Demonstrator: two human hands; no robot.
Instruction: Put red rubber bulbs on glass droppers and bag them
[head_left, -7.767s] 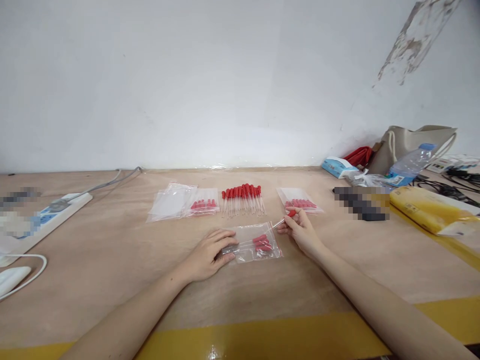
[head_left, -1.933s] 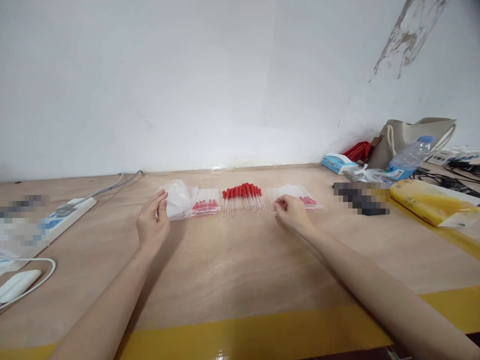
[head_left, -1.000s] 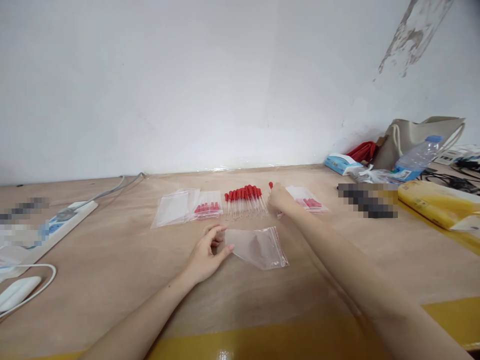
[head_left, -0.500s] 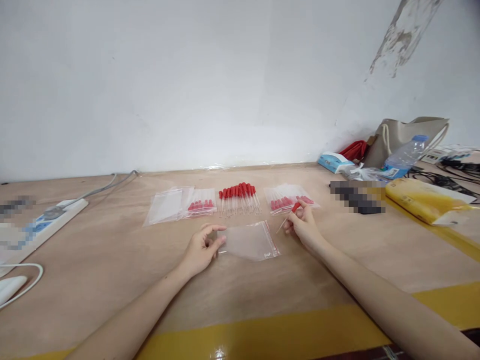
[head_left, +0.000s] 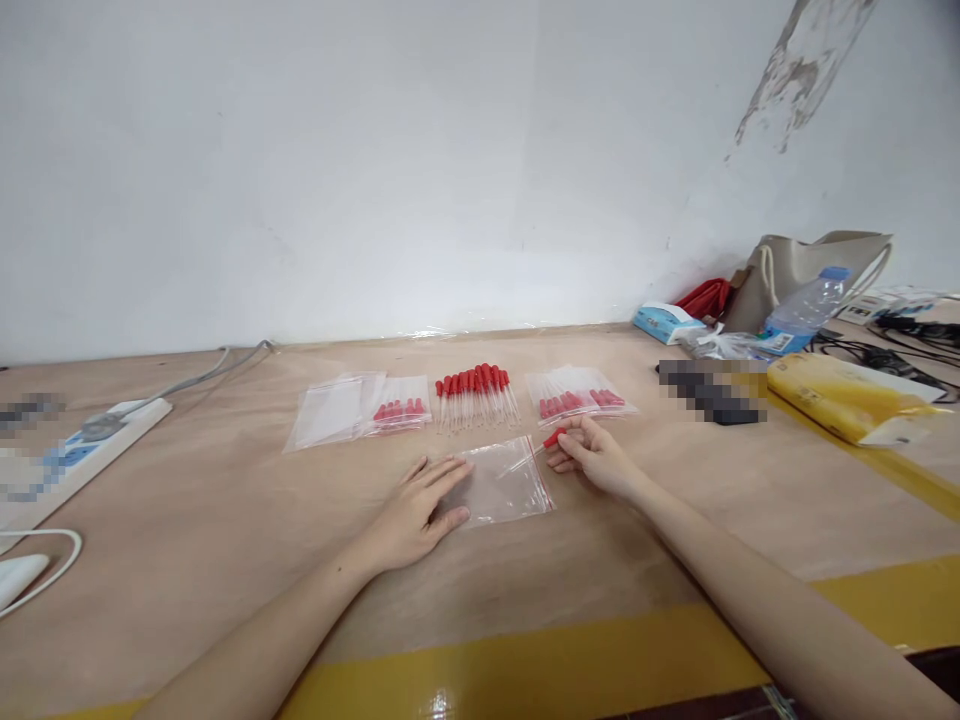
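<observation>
A clear zip bag (head_left: 504, 502) lies flat on the table, its red-lined mouth edge facing right. My left hand (head_left: 420, 512) rests on the bag's left end with fingers stretched out. Between the fingertips of my right hand (head_left: 600, 460) is the red bulb of a dropper (head_left: 553, 437). Its thin clear stem points left past the bag's mouth edge; I cannot tell whether it is inside or over the bag. Behind the bag, several red-bulbed droppers (head_left: 472, 383) lie in a row, bulbs toward the wall.
Bags holding red-bulbed droppers lie left (head_left: 400, 410) and right (head_left: 581, 397) of the row. Flat bags (head_left: 328, 412) are stacked farther left. A power strip (head_left: 120, 430) sits at left; a yellow packet (head_left: 840, 400), bottle (head_left: 814, 305) and grey bag (head_left: 795, 265) are at right.
My right hand has moved left and down, bringing the dropper's stem past the bag's mouth edge. My left hand has flattened out and slid a little right onto the bag.
</observation>
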